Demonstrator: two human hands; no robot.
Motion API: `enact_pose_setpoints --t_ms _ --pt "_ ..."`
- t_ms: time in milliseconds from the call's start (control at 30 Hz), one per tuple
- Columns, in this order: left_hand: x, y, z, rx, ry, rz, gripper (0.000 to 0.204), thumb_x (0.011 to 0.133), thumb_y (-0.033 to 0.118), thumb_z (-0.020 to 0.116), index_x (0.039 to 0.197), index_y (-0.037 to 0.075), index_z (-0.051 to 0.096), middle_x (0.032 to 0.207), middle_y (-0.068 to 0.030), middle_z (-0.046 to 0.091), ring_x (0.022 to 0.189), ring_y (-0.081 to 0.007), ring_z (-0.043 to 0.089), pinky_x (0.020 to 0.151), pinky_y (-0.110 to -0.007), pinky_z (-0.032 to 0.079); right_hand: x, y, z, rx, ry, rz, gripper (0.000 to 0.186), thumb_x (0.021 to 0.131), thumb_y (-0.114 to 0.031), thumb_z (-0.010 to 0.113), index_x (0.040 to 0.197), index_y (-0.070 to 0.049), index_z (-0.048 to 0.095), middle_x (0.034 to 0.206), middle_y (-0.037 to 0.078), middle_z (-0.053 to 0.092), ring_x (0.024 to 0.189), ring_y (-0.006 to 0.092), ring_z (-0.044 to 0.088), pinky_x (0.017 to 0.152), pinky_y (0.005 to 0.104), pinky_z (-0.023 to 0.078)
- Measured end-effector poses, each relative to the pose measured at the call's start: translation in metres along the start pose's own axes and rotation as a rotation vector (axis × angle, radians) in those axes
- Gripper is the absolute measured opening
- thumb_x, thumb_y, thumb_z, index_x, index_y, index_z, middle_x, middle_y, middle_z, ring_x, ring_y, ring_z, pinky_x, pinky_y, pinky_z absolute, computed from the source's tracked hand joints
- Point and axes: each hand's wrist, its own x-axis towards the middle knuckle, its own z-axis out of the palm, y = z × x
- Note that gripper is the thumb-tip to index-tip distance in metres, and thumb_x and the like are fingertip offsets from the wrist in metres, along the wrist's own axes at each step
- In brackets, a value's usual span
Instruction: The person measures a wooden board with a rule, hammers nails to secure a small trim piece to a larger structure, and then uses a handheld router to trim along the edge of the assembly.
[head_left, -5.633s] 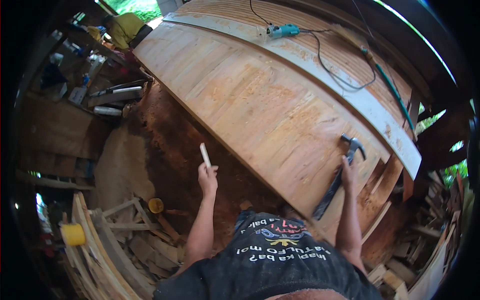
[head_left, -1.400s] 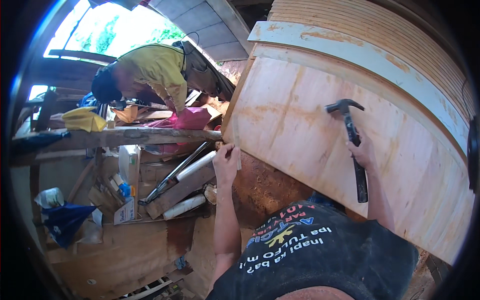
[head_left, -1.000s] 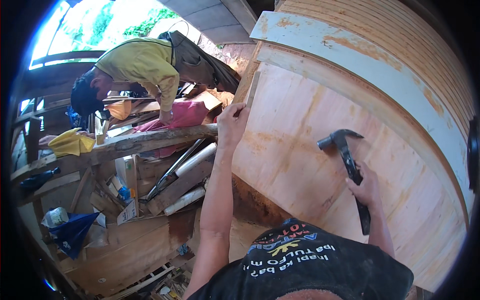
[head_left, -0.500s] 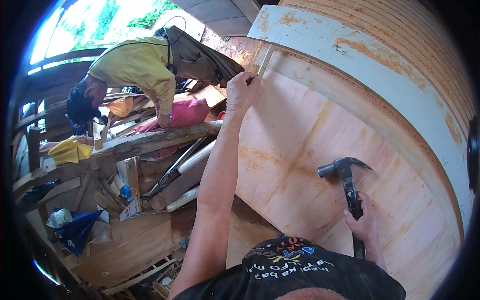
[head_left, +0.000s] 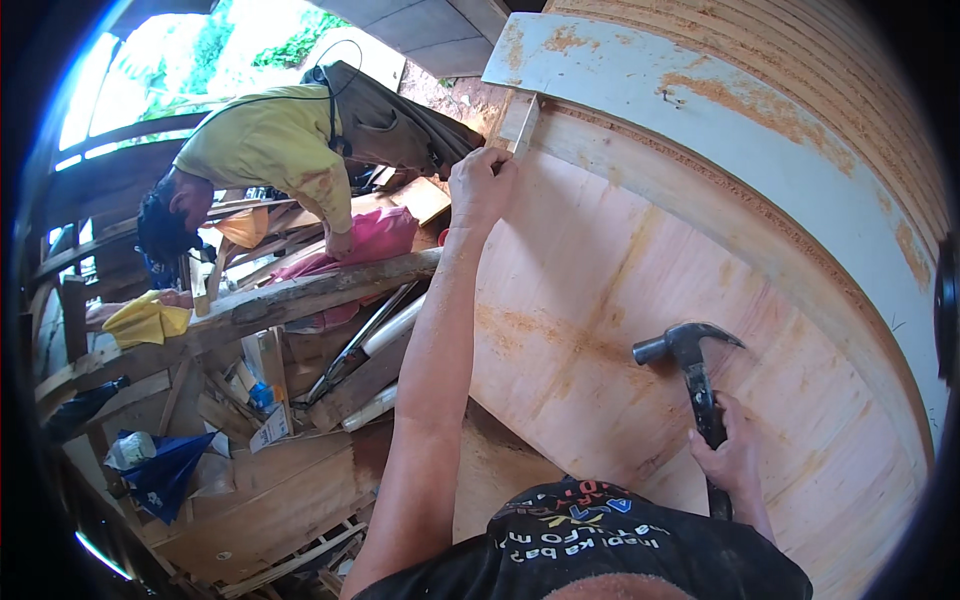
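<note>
At the far end of the plywood panel [head_left: 570, 290], my left hand [head_left: 482, 187] is closed around a thin, flat, pale strip [head_left: 527, 127]. The strip points away from me, its tip by the wooden batten along the panel's far edge; whether it is wood or metal I cannot make out. In my right hand [head_left: 732, 450], nearer my body, is a claw hammer [head_left: 690, 360] with a black grip. Its head lies over the panel, the claw pointing right, and my fingers wrap the handle.
Beyond the batten runs a white, sawdust-stained board [head_left: 720, 110] beside stacked sheet edges [head_left: 760, 50]. At the left, a person in a yellow top [head_left: 265, 135] bends over a rough timber beam [head_left: 270, 303]. Below it lie scrap wood [head_left: 265, 500] and a blue cloth-like item [head_left: 165, 475].
The strip in my left hand tilts slightly differently and the hand has shifted a little to the left. The view has moved slightly; the hammer stays almost where it was.
</note>
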Motion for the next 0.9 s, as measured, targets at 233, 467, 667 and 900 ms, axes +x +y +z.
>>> enact_pose_setpoints --t_ms 233,467,667,900 --pt "0.001 -0.006 0.003 0.172 0.082 0.064 0.018 0.078 0.017 0.066 0.087 0.002 0.070 0.080 -0.0115 0.069 0.072 -0.0223 0.067 0.070 -0.033 0.052 0.001 0.002 0.001 -0.018 -0.004 -0.036 0.051 0.069 -0.013 0.073 0.114 -0.002 0.052 0.070 0.013 0.061 0.058 0.0290 0.062 0.054 0.0373 0.048" --pt "0.003 -0.004 0.003 0.196 0.073 0.056 0.017 0.077 0.016 0.066 0.086 0.003 0.071 0.081 -0.0110 0.068 0.071 -0.0224 0.067 0.070 -0.034 0.052 0.001 0.002 -0.001 -0.019 -0.025 -0.011 0.052 0.070 -0.014 0.073 0.115 -0.003 0.051 0.072 0.015 0.062 0.060 0.0315 0.063 0.055 0.0386 0.049" --pt "0.003 0.000 0.007 0.180 0.111 0.078 0.016 0.079 0.017 0.065 0.084 0.003 0.070 0.079 -0.0106 0.068 0.070 -0.0215 0.066 0.069 -0.033 0.052 0.009 0.001 -0.015 -0.082 -0.085 -0.087 0.055 0.075 -0.016 0.069 0.124 -0.001 0.048 0.075 0.014 0.060 0.058 0.0266 0.061 0.054 0.0357 0.049" --pt "-0.011 -0.015 -0.019 -0.089 0.119 -0.008 0.019 0.092 0.019 0.052 0.103 0.003 0.050 0.077 -0.0214 0.063 0.075 -0.0395 0.063 0.068 -0.048 0.048 0.060 -0.059 -0.057 0.383 -0.158 0.060 0.057 0.085 -0.006 0.058 0.138 -0.004 0.039 0.091 0.008 0.056 0.063 0.0140 0.057 0.057 0.0290 0.051"
